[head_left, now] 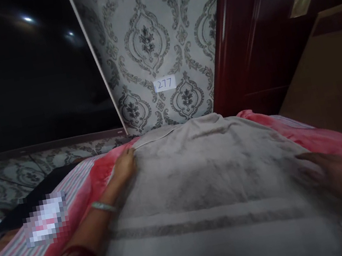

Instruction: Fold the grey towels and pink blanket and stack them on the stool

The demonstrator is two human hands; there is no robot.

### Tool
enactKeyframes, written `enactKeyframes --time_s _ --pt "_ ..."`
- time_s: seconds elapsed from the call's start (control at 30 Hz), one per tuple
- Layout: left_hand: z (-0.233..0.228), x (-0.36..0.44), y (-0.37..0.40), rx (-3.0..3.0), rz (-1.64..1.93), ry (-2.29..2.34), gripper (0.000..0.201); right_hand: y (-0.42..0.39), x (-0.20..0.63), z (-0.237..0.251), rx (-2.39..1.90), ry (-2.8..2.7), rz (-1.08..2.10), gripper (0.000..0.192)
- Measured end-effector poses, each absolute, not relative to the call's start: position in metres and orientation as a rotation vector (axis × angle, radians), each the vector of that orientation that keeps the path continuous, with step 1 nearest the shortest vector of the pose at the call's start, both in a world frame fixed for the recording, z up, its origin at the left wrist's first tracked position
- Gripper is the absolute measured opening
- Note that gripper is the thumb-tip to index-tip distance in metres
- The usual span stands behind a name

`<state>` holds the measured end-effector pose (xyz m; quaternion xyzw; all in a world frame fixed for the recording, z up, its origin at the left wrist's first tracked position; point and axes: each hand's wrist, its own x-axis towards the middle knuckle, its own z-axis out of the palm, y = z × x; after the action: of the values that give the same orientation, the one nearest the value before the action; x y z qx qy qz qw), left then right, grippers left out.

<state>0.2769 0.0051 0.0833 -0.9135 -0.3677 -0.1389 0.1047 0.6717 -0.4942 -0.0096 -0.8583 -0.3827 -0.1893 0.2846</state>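
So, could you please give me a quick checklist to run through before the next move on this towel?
1. Towel spread flat on the red sheet: ok.
2. Left hand at the far left corner: ok; grip cannot tell.
3. Right hand flat on the right side: ok, though blurred.
4. Far edge straight: not ok, it bunches slightly.
5. Near edge: cannot tell, out of view.

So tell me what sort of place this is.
Most likely a bedroom. A grey towel lies spread over a pink bedsheet on what looks like a bed, with both hands, left hand and right hand, resting on it. Patterned wallpaper and a dark red wooden door stand behind.
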Motion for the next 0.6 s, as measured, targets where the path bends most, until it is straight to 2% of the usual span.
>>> enactKeyframes --time_s 0.1,0.23,0.4,0.6 --pt "0.085 0.336 0.014 -2.699 -0.38 -0.846 0.048 -0.413 0.646 0.005 -2.198 -1.243 -0.365 0.042" --pt "0.077 0.396 0.031 -2.706 -0.367 -0.702 0.048 -0.35 0.634 -0.019 -2.134 -1.211 -0.328 0.041" --pt "0.084 0.429 0.067 -2.688 -0.31 -0.77 0.032 -0.345 0.647 -0.06 -2.048 -1.16 -0.323 0.036" --pt "0.122 0.439 0.111 -2.51 -0.434 -1.16 0.042 -0.349 0.651 -0.062 -2.023 -1.151 -0.31 0.034"
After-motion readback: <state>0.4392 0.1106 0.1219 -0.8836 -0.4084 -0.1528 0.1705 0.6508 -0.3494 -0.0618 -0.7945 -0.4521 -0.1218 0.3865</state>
